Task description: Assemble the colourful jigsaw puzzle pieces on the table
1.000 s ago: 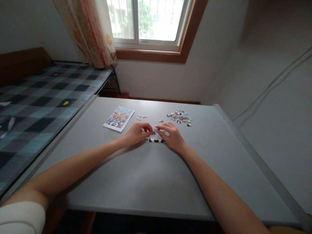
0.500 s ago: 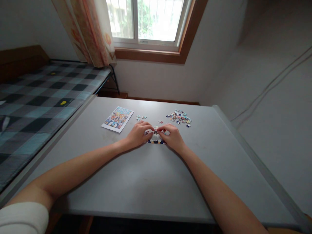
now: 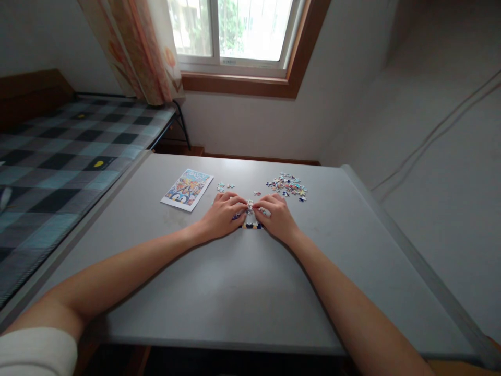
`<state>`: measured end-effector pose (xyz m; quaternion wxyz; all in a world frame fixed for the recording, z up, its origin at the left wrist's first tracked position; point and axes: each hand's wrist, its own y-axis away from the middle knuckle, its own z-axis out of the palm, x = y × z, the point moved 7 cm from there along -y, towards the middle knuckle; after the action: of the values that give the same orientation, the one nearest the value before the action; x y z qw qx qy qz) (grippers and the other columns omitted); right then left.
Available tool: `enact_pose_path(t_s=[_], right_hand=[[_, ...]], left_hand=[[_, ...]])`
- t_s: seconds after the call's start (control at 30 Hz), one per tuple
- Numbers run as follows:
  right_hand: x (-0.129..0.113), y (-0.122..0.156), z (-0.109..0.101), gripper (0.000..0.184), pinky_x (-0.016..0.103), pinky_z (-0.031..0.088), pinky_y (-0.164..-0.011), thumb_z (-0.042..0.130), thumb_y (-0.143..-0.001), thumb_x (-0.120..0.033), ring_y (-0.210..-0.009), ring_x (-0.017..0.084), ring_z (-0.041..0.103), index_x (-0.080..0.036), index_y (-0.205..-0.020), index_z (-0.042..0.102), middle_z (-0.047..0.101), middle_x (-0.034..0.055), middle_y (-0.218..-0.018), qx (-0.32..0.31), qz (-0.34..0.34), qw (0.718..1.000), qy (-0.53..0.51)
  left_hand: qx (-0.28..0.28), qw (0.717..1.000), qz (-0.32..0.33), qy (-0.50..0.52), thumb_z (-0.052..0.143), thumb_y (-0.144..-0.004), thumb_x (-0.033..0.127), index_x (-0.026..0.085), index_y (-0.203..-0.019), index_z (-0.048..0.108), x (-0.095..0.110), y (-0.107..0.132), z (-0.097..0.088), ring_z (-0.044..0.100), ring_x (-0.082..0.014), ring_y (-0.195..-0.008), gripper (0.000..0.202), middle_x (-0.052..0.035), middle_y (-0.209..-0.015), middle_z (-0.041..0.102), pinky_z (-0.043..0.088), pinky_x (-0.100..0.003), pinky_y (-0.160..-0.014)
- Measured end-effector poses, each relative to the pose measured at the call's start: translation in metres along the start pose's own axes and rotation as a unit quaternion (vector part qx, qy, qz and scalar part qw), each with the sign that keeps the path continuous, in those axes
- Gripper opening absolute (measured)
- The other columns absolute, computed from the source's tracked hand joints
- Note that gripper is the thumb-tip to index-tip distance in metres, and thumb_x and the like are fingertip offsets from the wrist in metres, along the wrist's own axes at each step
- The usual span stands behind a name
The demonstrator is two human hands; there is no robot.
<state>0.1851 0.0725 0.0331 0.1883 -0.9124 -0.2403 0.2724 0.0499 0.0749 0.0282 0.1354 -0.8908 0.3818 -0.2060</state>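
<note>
My left hand and my right hand rest on the grey table, fingertips meeting over a small joined bit of jigsaw. Both hands pinch or press that bit between thumbs and forefingers. Just below the fingers lies a short assembled strip of dark blue and yellow puzzle edge. The fingers hide most of the joined bit.
A pile of loose puzzle pieces lies at the far right of the table, with a few strays at the middle back. A colourful reference picture card lies to the left. A checked bed borders the table's left side.
My hands have drawn closer together until the fingertips meet over the puzzle bit. The view has tilted slightly, so everything sits a little higher in the picture.
</note>
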Motion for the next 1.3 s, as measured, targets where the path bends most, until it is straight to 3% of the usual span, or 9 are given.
enact_pose_path(t_s=[0.2,0.37,0.77,1.3], right_hand=[[-0.004,0.002,0.000,0.013,0.040,0.041,-0.087,0.062,-0.085,-0.029,-0.090,0.021,0.051,-0.027,-0.087,0.074,0.066,0.0051,-0.088,-0.017,-0.040,0.999,0.001],[-0.009,0.003,0.002,0.016,0.041,0.041,-0.089,0.059,-0.086,-0.028,-0.093,0.021,0.050,-0.028,-0.087,0.075,0.067,0.0046,-0.093,-0.038,-0.064,0.997,0.002],[-0.008,0.002,0.002,0.020,0.041,0.042,-0.088,0.054,-0.089,-0.026,-0.092,0.022,0.049,-0.026,-0.091,0.074,0.068,0.0052,-0.091,-0.043,-0.062,0.997,0.010],[-0.010,0.003,-0.001,0.020,0.040,0.042,-0.088,0.056,-0.088,-0.026,-0.091,0.021,0.050,-0.023,-0.085,0.075,0.068,0.0047,-0.091,-0.029,-0.074,0.997,0.026]], left_hand=[[0.013,1.000,-0.010,0.009,0.051,-0.090,0.028,0.024,-0.101,0.070,-0.001,0.000,-0.002,0.051,-0.0220,-0.111,0.022,-0.0029,-0.110,0.068,0.033,-0.041,-0.099],[-0.008,1.000,0.004,0.022,0.049,-0.090,0.025,0.025,-0.099,0.071,0.002,-0.001,0.001,0.053,-0.0205,-0.112,0.023,-0.0022,-0.111,0.068,0.033,-0.040,-0.101],[-0.025,0.999,0.010,0.040,0.048,-0.090,0.023,0.024,-0.106,0.067,0.006,-0.002,-0.002,0.056,-0.0185,-0.112,0.026,-0.0016,-0.115,0.068,0.031,-0.037,-0.101],[-0.007,0.999,0.030,0.036,0.048,-0.090,0.024,0.025,-0.103,0.068,0.006,-0.001,-0.001,0.059,-0.0176,-0.109,0.023,-0.0014,-0.113,0.068,0.034,-0.037,-0.098]])
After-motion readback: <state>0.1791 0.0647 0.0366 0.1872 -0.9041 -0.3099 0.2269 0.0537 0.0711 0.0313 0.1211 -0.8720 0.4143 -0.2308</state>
